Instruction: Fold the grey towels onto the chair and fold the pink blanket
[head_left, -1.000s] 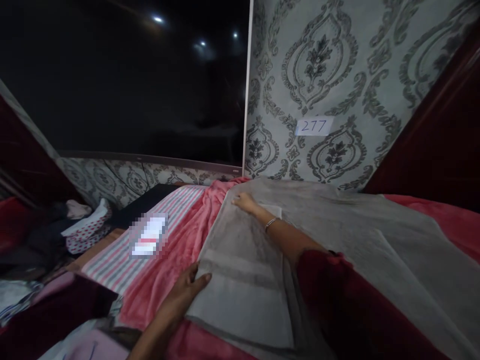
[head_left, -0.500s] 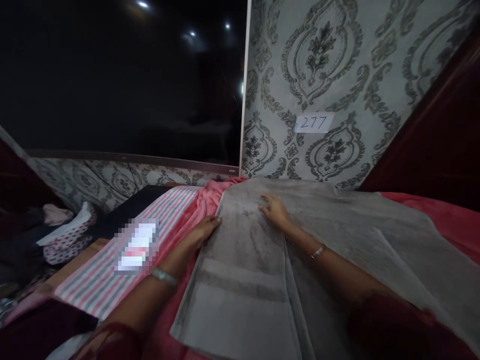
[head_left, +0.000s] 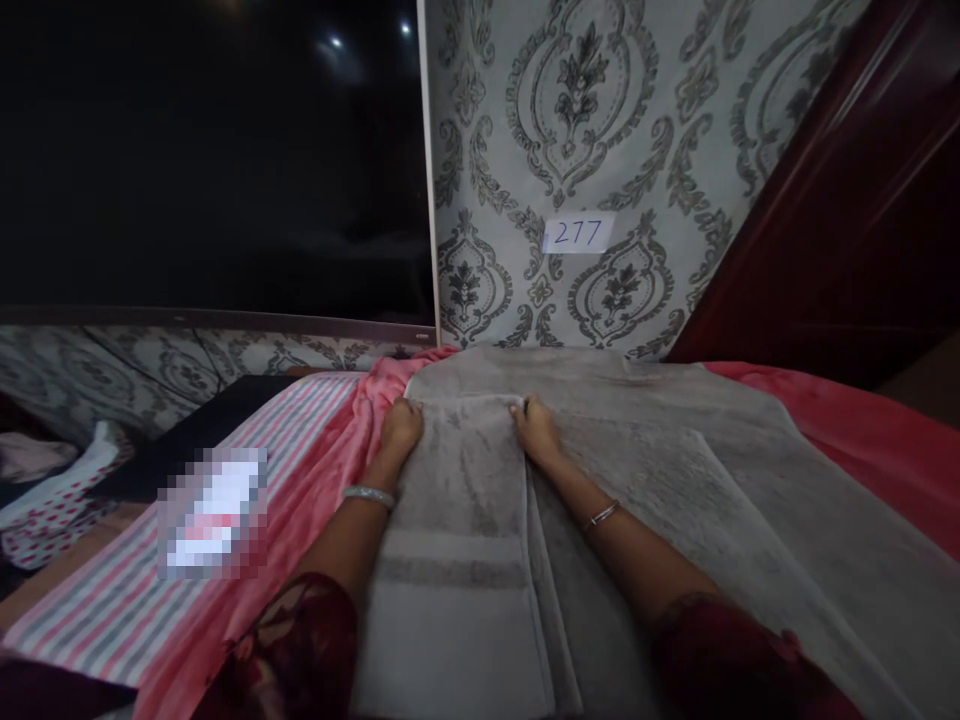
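A grey towel (head_left: 465,480) with a paler band and a darker stripe lies lengthwise in front of me. My left hand (head_left: 403,425) is closed on the towel's far left corner. At the far right corner, my right hand (head_left: 536,430) pinches the same edge between thumb and fingers. A straight far edge runs between both hands. Under and to the right of the towel spreads a wide grey cloth (head_left: 645,500) with long creases.
Pink cloth (head_left: 352,460) shows left and right of the grey cloth. Left of it lies a striped cloth (head_left: 112,580) with a blurred pale rectangle (head_left: 214,515) on top. Behind are a large dark screen (head_left: 210,170) and a patterned wall with a paper (head_left: 577,234) reading 277.
Both hands have closed on the far edge of the towel; before, they rested on it with fingers loosely spread. The view has swung to the right.
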